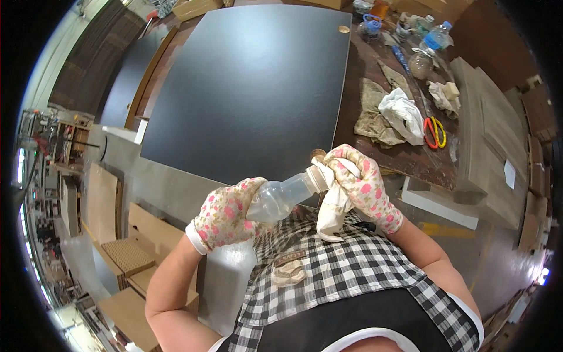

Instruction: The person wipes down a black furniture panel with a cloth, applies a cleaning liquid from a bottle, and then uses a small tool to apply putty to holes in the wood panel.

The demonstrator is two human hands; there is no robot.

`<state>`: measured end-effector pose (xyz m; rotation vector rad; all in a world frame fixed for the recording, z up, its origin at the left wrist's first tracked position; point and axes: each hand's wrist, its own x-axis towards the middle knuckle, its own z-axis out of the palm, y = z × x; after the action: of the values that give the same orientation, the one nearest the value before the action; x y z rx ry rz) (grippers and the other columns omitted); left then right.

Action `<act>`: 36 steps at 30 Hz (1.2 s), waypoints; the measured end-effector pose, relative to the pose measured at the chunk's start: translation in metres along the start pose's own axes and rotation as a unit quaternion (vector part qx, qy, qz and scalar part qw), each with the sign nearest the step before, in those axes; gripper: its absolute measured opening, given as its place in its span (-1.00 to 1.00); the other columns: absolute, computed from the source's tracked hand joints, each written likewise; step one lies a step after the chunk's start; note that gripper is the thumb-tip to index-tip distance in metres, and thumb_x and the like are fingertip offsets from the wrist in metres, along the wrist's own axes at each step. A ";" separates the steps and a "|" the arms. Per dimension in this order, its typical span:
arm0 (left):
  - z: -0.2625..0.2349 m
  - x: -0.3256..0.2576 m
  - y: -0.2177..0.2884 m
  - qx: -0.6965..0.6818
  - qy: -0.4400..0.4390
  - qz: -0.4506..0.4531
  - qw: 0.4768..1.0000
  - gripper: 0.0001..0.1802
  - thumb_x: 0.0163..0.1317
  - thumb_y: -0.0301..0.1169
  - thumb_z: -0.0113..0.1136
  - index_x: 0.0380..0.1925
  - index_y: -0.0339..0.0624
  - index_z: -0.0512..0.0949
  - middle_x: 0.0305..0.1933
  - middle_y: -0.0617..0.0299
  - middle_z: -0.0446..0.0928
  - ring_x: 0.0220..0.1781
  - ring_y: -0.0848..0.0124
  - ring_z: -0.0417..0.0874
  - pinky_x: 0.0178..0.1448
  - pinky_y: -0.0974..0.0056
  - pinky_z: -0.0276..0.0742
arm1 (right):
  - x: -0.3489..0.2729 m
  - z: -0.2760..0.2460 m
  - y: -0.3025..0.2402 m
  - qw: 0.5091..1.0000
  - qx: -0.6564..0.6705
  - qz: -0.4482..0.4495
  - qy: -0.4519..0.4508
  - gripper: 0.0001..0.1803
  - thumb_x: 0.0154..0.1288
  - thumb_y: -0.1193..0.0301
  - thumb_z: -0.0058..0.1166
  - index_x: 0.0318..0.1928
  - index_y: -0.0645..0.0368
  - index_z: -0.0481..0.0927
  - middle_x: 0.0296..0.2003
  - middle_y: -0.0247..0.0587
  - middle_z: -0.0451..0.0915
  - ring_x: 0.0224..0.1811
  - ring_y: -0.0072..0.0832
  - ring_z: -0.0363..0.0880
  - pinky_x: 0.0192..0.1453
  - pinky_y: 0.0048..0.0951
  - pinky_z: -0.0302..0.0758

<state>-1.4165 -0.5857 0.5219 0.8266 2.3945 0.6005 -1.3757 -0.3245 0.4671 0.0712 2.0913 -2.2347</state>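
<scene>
Clear plastic bottle (281, 196) at frame centre, tilted, neck up-right. We grip its base in left hand (226, 214), flowered work glove, fingers curled tight round it, forearm rising from lower left. Right hand (360, 185), same glove, fingers closed, pressing white cloth (334, 211) against bottle mouth; cloth hangs down over checked apron. Wrist bent, forearm from lower right. Large black panel (252, 82) above us; rags and red-yellow scissors (434, 132) upper right.

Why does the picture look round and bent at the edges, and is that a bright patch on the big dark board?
Head view: the fisheye lens bows straight edges toward a black rim. A soft pale glare spreads across the large matte black board. The clear plastic bottle between the flowered-glove left hand and right hand looks sharp; the far edges smear.
</scene>
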 end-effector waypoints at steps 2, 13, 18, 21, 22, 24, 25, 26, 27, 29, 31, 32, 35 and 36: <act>-0.012 -0.001 0.012 0.112 -0.002 0.016 0.994 -0.23 -0.09 -0.05 0.41 0.07 -0.22 0.37 -0.13 0.04 0.56 -0.15 0.08 0.64 -0.07 0.13 0.54 | -0.003 0.003 0.007 1.000 0.014 0.020 0.006 -0.88 0.35 0.48 -0.05 -0.18 0.25 0.50 -0.28 -0.34 0.54 -0.24 -0.67 0.49 -0.11 -0.59 0.45; -0.009 0.013 0.026 0.165 0.065 0.034 0.984 -0.30 -0.15 -0.23 0.44 0.02 -0.23 0.40 -0.16 0.07 0.57 -0.23 0.14 0.66 -0.17 0.20 0.58 | 0.000 0.004 0.006 0.993 0.028 -0.094 0.069 -0.91 0.38 0.46 -0.06 -0.20 0.21 0.47 -0.25 -0.39 0.48 -0.22 -0.72 0.40 -0.10 -0.62 0.39; 0.044 0.010 -0.021 -0.085 0.173 0.076 0.978 -0.26 -0.14 -0.18 0.47 0.07 -0.18 0.40 -0.05 0.04 0.56 -0.05 0.15 0.63 0.01 0.20 0.54 | -0.004 0.001 -0.012 0.991 -0.087 -0.079 0.071 -0.90 0.31 0.49 0.03 -0.21 0.24 0.53 -0.31 -0.35 0.52 -0.23 -0.64 0.49 -0.14 -0.56 0.45; 0.066 -0.001 -0.052 -0.223 0.194 0.067 0.953 -0.13 -0.22 -0.13 0.53 0.11 -0.23 0.37 -0.01 0.11 0.53 0.02 0.30 0.57 0.11 0.23 0.48 | -0.020 -0.023 -0.002 0.966 -0.225 -0.093 0.089 -0.86 0.16 0.54 0.10 -0.24 0.24 0.53 -0.29 -0.24 0.50 -0.22 -0.50 0.54 -0.12 -0.50 0.47; 0.071 -0.003 -0.062 -0.287 0.216 0.060 0.932 -0.10 -0.25 -0.12 0.55 0.11 -0.25 0.36 0.00 0.13 0.52 0.03 0.34 0.55 0.13 0.24 0.46 | -0.027 -0.030 0.004 0.940 -0.307 -0.121 0.085 -0.81 0.09 0.51 0.14 -0.23 0.20 0.56 -0.25 -0.19 0.50 -0.21 -0.43 0.56 -0.09 -0.44 0.51; 0.085 -0.009 -0.081 -0.353 0.253 0.044 0.900 -0.08 -0.25 -0.13 0.55 0.13 -0.25 0.33 0.02 0.09 0.50 0.07 0.33 0.54 0.16 0.23 0.45 | -0.029 -0.011 0.006 0.901 -0.403 -0.155 0.044 -0.76 0.04 0.48 0.17 -0.20 0.15 0.60 -0.22 -0.16 0.50 -0.19 -0.35 0.57 -0.07 -0.38 0.54; 0.086 -0.010 -0.088 -0.387 0.252 0.043 0.886 -0.09 -0.25 -0.15 0.54 0.13 -0.24 0.33 0.02 0.10 0.50 0.07 0.33 0.54 0.16 0.23 0.45 | -0.023 0.006 0.005 0.891 -0.428 -0.153 0.022 -0.70 0.00 0.47 0.17 -0.17 0.11 0.62 -0.19 -0.18 0.50 -0.15 -0.31 0.56 -0.05 -0.34 0.56; 0.085 -0.008 -0.092 -0.423 0.246 0.047 0.871 -0.10 -0.24 -0.17 0.54 0.13 -0.24 0.33 0.02 0.11 0.50 0.06 0.34 0.54 0.16 0.23 0.45 | -0.017 0.019 0.016 0.858 -0.471 -0.204 0.016 -0.71 -0.06 0.48 0.18 -0.21 0.08 0.61 -0.18 -0.21 0.49 -0.15 -0.33 0.55 -0.08 -0.35 0.57; 0.083 -0.005 -0.093 -0.340 0.272 0.053 0.898 -0.13 -0.23 -0.20 0.53 0.12 -0.22 0.34 0.02 0.13 0.50 0.06 0.34 0.55 0.16 0.24 0.45 | -0.006 0.032 0.028 0.823 -0.521 -0.228 -0.008 -0.72 -0.08 0.48 0.19 -0.24 0.06 0.61 -0.18 -0.23 0.49 -0.16 -0.35 0.53 -0.08 -0.36 0.56; 0.089 0.000 -0.106 -0.350 0.278 0.061 0.892 -0.13 -0.23 -0.20 0.53 0.12 -0.21 0.34 0.02 0.13 0.50 0.05 0.33 0.55 0.15 0.23 0.45 | 0.004 0.049 0.042 0.769 -0.586 -0.250 -0.056 -0.74 -0.10 0.47 0.19 -0.29 0.02 0.60 -0.21 -0.28 0.48 -0.18 -0.36 0.49 -0.09 -0.38 0.53; 0.093 0.001 -0.113 -0.397 0.283 0.061 0.871 -0.13 -0.23 -0.18 0.53 0.12 -0.21 0.34 0.04 0.12 0.49 0.06 0.31 0.55 0.15 0.22 0.45 | -0.003 0.047 0.037 0.729 -0.645 -0.209 -0.091 -0.75 -0.11 0.48 0.18 -0.30 0.00 0.59 -0.29 -0.33 0.47 -0.17 -0.32 0.43 -0.09 -0.37 0.49; 0.093 0.001 -0.115 -0.401 0.285 0.060 0.869 -0.13 -0.23 -0.18 0.53 0.12 -0.21 0.34 0.04 0.12 0.49 0.06 0.31 0.55 0.15 0.22 0.45 | -0.011 0.023 0.056 0.714 -0.664 -0.213 -0.067 -0.71 -0.16 0.47 0.18 -0.29 0.00 0.59 -0.29 -0.33 0.48 -0.16 -0.32 0.43 -0.11 -0.36 0.48; 0.090 -0.001 -0.122 -0.379 0.257 0.075 0.886 -0.12 -0.23 -0.17 0.55 0.13 -0.20 0.35 0.06 0.13 0.50 0.09 0.31 0.55 0.17 0.21 0.45 | -0.009 0.030 0.055 0.715 -0.659 -0.224 -0.063 -0.71 -0.20 0.42 0.19 -0.31 0.01 0.59 -0.26 -0.32 0.48 -0.17 -0.33 0.43 -0.11 -0.37 0.46; 0.089 0.000 -0.123 -0.384 0.255 0.077 0.884 -0.12 -0.23 -0.17 0.55 0.13 -0.20 0.35 0.06 0.13 0.50 0.09 0.31 0.55 0.17 0.21 0.45 | 0.000 0.047 0.045 0.728 -0.642 -0.223 -0.088 -0.72 -0.21 0.43 0.18 -0.34 0.01 0.57 -0.26 -0.32 0.48 -0.16 -0.32 0.43 -0.11 -0.38 0.46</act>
<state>-1.4148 -0.6527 0.3863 0.5293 2.1823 1.8686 -1.3702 -0.3743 0.4257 -0.7357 3.1565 -0.3400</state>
